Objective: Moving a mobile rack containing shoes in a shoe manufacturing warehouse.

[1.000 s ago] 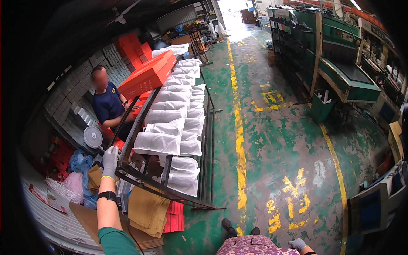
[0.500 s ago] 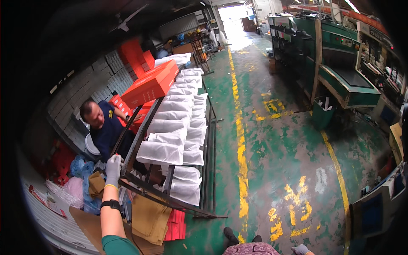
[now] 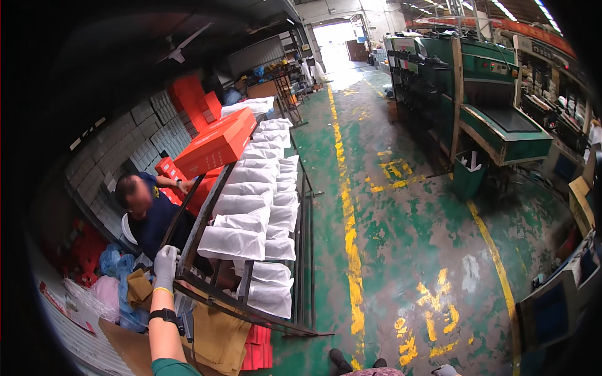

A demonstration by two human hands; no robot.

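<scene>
My left hand (image 3: pixel 165 263), in a pale glove with a yellow band at the wrist, is closed round the near left corner of a black metal rack (image 3: pixel 205 213). White cloth-like bags (image 3: pixel 233 243) lie in overlapping rows on the rack's tiers; their contents are hidden. A large orange-red box (image 3: pixel 213 147) rests across the bags at the rack's left side. At the bottom edge my right hand (image 3: pixel 445 371), also gloved, hangs low beside me, away from any object. Its fingers are mostly cut off by the frame.
Behind the rack's left side a person (image 3: pixel 164 216) in a dark shirt bends forward. Brown cardboard (image 3: pixel 219 335), plastic bags (image 3: pixel 122 288) and red pieces lie by the rack's foot. Yellow lines (image 3: pixel 352 263) mark the green floor. Green machinery (image 3: pixel 501 135) and a bin (image 3: pixel 469 175) stand right.
The view has tipped up slightly, and the rack sits a little lower and farther left in it. The person behind the rack has bent lower. My left hand keeps its grip.
</scene>
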